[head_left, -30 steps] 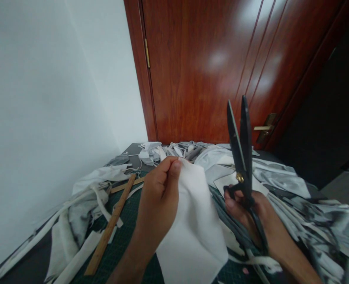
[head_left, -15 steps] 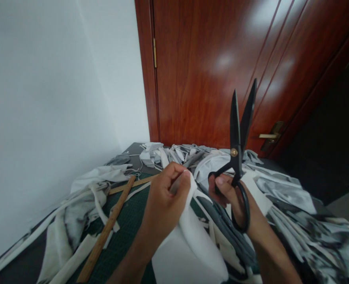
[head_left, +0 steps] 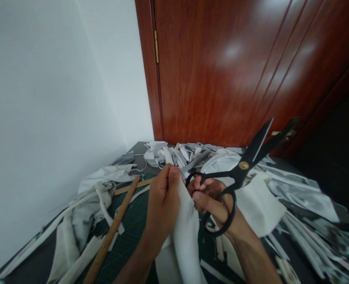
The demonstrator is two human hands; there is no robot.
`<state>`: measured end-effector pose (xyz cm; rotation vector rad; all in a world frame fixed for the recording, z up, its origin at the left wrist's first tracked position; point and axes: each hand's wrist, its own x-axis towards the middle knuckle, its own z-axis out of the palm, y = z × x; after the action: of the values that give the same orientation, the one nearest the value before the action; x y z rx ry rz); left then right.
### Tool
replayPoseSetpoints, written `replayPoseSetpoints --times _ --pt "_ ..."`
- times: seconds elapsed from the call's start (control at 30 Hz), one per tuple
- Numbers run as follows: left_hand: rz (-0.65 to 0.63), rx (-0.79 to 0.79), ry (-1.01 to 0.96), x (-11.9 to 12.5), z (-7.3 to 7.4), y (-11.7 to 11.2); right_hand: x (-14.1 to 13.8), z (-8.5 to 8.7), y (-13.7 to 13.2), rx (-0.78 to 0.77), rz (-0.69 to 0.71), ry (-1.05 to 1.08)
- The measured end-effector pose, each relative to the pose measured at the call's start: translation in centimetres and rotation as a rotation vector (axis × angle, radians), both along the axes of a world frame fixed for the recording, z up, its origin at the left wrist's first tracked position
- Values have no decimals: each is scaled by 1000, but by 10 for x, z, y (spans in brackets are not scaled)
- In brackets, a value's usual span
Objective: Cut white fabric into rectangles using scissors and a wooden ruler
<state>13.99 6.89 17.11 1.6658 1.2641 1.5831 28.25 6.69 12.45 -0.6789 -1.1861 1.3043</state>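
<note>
White cloth [head_left: 188,234] hangs from my pinching left hand [head_left: 164,197]. Beside it, my right hand [head_left: 214,200] grips black scissors [head_left: 237,173]. Scraps [head_left: 189,154] line the tabletop [head_left: 140,148] far edge, by a door [head_left: 210,83].

on our left we see a smooth, matte white wall [head_left: 44,79]. it meets a reddish-brown wooden door frame [head_left: 147,71] around a glossy reddish-brown wooden door [head_left: 204,83] with vertical grooves, a narrow brass-coloured metal hinge [head_left: 156,46] and a brass-coloured lever handle [head_left: 275,133]. pale reflections of light gleam on the door; our far right is dark. before us stretches a flat, dark grey counter [head_left: 40,254].
</note>
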Motion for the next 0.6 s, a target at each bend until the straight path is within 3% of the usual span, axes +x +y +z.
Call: replayPoseSetpoints --times 0.2,0.43,0.6 --pt "-50 -10 45 1 -8 7 -5 6 3 -23 32 6" --pt "-326 -28 99 -7 -1 3 8 5 2 -72 -154 -19" --pt "-291 -87 63 -10 7 -4 16 9 -1 -63 -32 -19"
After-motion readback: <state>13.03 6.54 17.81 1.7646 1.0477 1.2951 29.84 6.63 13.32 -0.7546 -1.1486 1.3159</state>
